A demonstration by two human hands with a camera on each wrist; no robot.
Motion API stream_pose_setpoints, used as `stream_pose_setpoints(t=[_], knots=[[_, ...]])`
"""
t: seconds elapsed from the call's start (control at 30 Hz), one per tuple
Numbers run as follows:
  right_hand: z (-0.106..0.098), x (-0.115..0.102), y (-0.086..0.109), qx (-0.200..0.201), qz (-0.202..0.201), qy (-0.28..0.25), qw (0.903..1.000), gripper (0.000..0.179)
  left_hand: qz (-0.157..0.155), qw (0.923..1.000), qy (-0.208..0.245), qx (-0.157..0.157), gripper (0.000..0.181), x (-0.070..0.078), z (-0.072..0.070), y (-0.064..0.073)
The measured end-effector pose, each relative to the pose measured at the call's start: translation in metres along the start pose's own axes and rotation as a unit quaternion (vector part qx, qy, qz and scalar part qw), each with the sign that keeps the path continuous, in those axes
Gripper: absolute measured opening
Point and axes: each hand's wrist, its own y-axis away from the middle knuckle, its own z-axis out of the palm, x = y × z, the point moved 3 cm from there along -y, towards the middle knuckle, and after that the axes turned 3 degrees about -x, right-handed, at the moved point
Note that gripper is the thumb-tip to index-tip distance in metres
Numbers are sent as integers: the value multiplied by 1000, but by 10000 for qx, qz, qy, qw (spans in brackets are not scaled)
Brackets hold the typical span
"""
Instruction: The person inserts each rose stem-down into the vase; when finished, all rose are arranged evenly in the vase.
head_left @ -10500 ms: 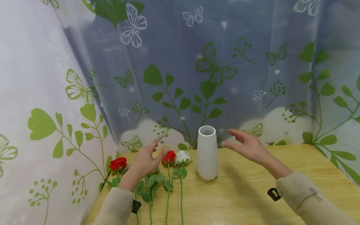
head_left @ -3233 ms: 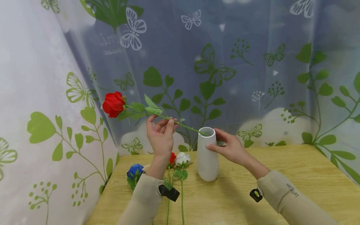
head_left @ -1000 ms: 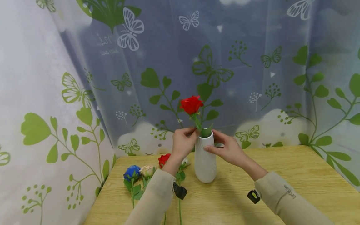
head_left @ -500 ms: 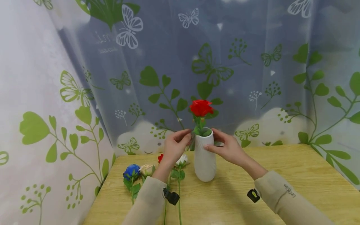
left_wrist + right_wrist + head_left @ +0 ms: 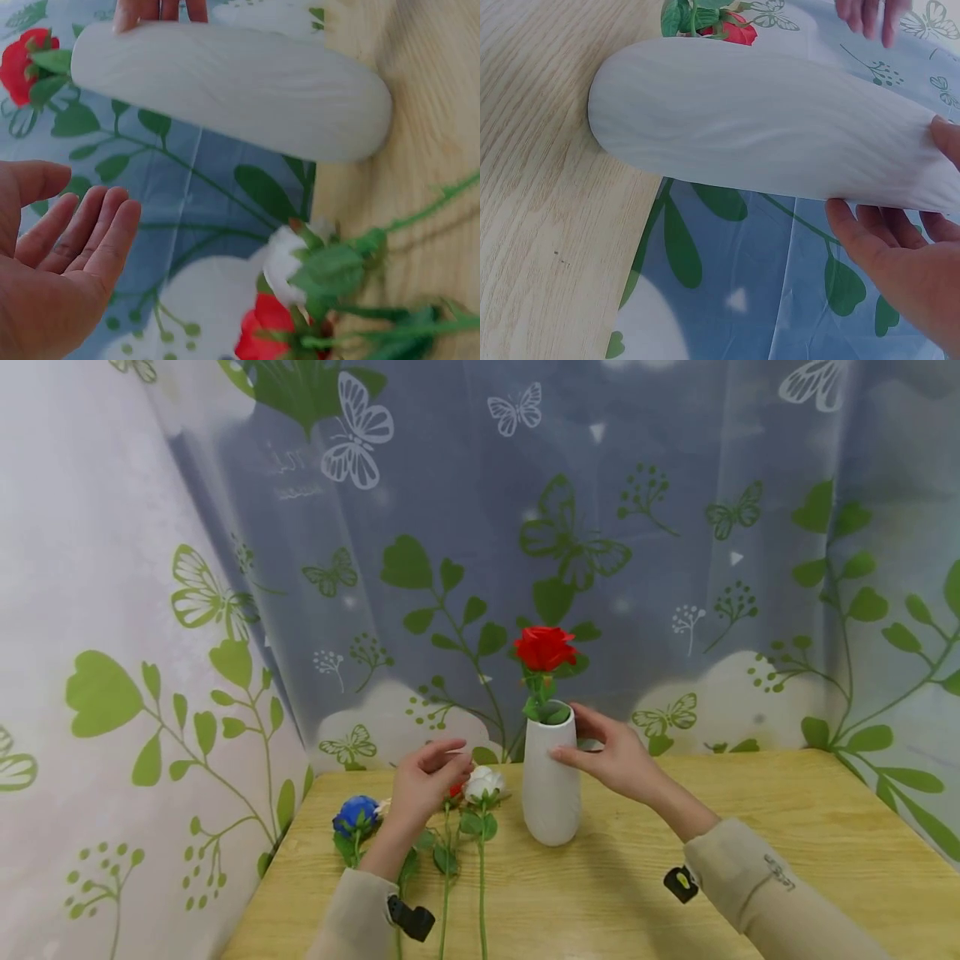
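A red rose stands in the white vase, its bloom and upper leaves above the rim and the rest of its stem hidden inside. My right hand grips the vase near the top, thumb in front and fingers behind. In the right wrist view, fingertips press against the ribbed side of the vase. My left hand hovers left of the vase over the lying flowers, holding nothing. Its fingers are relaxed and apart from the thumb in the left wrist view. Below it lie a white rose and another red rose.
A blue rose lies at the left on the wooden table, beside a cream rose mostly hidden by my left hand. Green stems run toward the near edge. A patterned curtain stands behind and along both sides.
A red rose was lifted from the left of the table and put into the vase. My left hand has let go of it and moved down and left; my right hand still grips the vase.
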Motion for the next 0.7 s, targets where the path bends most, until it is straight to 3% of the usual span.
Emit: stream_pose_setpoints(t=[0.23,0.43,0.7], knots=[[0,0,0,2,74,30,10000,84,-558,9981,182,182,39,-20,-34,21],[0,-1,-1,-13,81,34,10000,84,-872,9933,484,584,41,-31,-65,41],[-1,-1,-1,-19,119,75,9999,85,-1417,9850,449,880,48,-54,-103,64]])
